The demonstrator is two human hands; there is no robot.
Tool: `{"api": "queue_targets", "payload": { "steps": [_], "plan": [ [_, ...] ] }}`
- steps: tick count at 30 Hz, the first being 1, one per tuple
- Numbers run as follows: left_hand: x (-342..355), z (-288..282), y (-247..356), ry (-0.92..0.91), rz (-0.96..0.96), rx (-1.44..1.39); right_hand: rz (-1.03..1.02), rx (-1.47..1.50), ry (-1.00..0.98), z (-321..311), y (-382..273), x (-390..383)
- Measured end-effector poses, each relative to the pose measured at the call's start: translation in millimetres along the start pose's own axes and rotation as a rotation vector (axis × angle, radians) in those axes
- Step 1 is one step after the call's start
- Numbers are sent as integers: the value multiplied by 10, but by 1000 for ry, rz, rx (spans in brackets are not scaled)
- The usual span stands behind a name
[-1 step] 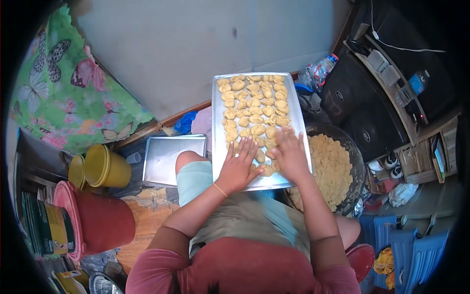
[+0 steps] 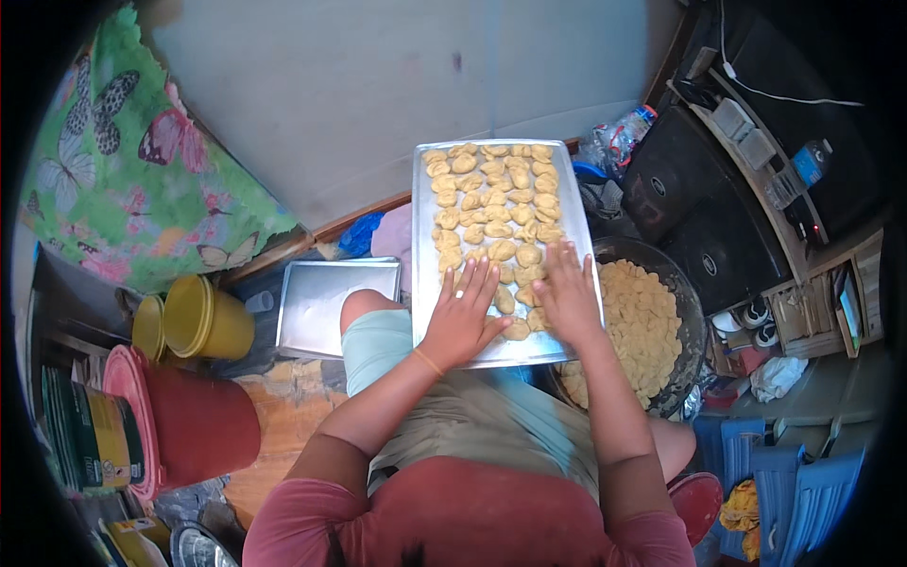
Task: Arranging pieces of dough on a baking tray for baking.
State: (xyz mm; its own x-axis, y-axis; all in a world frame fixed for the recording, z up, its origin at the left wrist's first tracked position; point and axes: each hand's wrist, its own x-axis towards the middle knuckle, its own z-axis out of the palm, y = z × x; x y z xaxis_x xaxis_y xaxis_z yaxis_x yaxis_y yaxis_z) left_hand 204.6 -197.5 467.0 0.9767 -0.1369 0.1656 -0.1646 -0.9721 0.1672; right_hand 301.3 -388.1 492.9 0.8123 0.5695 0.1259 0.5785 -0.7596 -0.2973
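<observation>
A silver metal baking tray (image 2: 424, 236) rests across my lap, its long side pointing away from me. Rows of small yellowish dough pieces (image 2: 495, 214) cover most of it. At the tray's near left, my left hand (image 2: 461, 317) lies palm down over some pieces, fingers stretched and thumb apart, with a ring on one finger. My right hand (image 2: 570, 298) is palm down over the near right pieces, fingers extended and slightly spread. What lies under both palms is hidden. To the right stands a wide dark pan (image 2: 696, 331) with a heap of similar dough (image 2: 635, 326).
A second metal tray (image 2: 326, 300) lies on the floor at left, by my knee. Farther left are a red bucket (image 2: 203, 416) and yellow buckets (image 2: 217, 321). Black speakers (image 2: 704, 213) and a shelf stand at right, with blue plastic furniture (image 2: 794, 496) nearer.
My right hand has shifted slightly toward the right edge of the tray, uncovering more of the dough pieces beside it. My left hand stays in nearly the same place.
</observation>
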Motion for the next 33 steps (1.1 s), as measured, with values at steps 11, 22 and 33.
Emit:
{"api": "queue_targets", "payload": {
  "steps": [11, 22, 33],
  "plan": [
    [12, 64, -28, 45, -88, -160, 171, 50, 24, 242, 145, 19],
    [194, -2, -100, 94, -132, -224, 183, 197, 181, 276, 395, 859],
    [499, -81, -188, 153, -124, -265, 193, -33, 357, 287, 314, 1096]
  ]
}}
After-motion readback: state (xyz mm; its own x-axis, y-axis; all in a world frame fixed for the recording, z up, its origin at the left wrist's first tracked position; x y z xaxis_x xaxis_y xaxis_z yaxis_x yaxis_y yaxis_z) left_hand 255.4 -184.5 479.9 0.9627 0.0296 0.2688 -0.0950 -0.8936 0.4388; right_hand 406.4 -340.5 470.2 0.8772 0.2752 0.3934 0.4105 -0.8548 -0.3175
